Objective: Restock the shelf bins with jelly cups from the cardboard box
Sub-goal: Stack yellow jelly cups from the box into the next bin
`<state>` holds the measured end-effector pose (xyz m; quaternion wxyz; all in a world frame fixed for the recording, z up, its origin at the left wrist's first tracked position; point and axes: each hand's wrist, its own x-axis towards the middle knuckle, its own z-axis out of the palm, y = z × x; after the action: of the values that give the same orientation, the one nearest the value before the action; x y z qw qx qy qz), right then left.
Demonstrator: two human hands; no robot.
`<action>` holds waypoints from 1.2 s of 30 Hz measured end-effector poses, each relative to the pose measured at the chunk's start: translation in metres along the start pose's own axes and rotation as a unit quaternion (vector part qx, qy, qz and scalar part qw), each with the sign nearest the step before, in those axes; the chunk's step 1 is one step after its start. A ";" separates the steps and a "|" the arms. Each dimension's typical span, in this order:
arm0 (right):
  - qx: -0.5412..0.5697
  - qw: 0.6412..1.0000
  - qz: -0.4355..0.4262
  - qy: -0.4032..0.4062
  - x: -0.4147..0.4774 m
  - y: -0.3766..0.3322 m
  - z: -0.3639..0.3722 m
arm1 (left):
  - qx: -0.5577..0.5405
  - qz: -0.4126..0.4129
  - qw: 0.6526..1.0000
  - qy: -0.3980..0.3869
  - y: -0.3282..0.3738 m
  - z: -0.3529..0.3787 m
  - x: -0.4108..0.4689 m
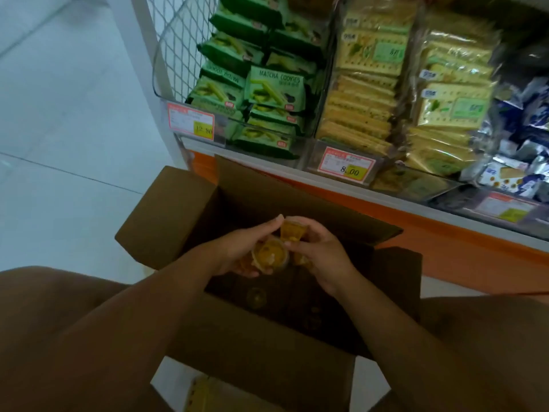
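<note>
An open cardboard box [178,209] sits on the floor between my knees, its inside dark, with a few jelly cups [256,297] faintly visible at the bottom. Above the box, my left hand [237,251] cradles orange jelly cups [271,254], one facing up in its palm. My right hand [319,248] pinches another orange jelly cup [292,231] beside the left fingertips. Both hands meet over the middle of the box.
The shelf stands just behind the box, with an orange base [445,242]. Clear bins hold green matcha cookie packs [276,87], yellow cracker packs [365,93] and blue-white packets [523,162]. Price tags [347,166] hang on the bin fronts. White tiled floor [59,129] lies left.
</note>
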<state>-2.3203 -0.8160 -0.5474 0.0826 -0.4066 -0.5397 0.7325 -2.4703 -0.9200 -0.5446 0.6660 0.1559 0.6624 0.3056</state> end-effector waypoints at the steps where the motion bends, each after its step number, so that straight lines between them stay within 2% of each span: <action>1: -0.012 1.000 -0.016 -0.001 -0.007 -0.006 0.001 | 0.007 0.012 1.000 0.002 0.006 0.004 -0.008; 6: -0.076 0.993 -0.089 -0.010 -0.041 -0.042 -0.003 | -0.005 0.054 0.998 0.011 0.032 0.020 -0.040; 10: -0.101 0.988 -0.116 -0.030 -0.067 -0.064 -0.011 | 0.055 0.064 0.996 0.016 0.042 0.022 -0.061; 12: -0.077 0.991 -0.098 -0.047 -0.077 -0.069 -0.013 | 0.087 0.063 0.994 0.014 0.045 0.024 -0.071; 15: 0.036 0.996 -0.063 -0.055 -0.088 -0.073 -0.012 | 0.114 0.068 0.991 0.019 0.050 0.030 -0.084; 17: 0.073 0.995 -0.056 -0.029 -0.092 -0.078 -0.014 | 0.137 0.081 0.987 0.023 0.057 0.033 -0.092; 21: -0.014 0.995 -0.075 0.058 -0.105 -0.102 -0.023 | 0.175 0.127 0.974 0.063 0.083 0.035 -0.115; 28: -0.074 0.980 -0.157 0.096 -0.134 -0.174 -0.025 | 0.241 0.194 0.946 0.100 0.146 0.046 -0.166; 36: -0.050 0.963 -0.221 0.147 -0.172 -0.263 -0.045 | 0.264 0.329 0.901 0.100 0.230 0.061 -0.220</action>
<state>-2.2609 -0.7733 -0.2385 0.3001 -0.3843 -0.6341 0.6001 -2.4424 -0.8671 -0.2263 0.3922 0.5040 0.6927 0.3353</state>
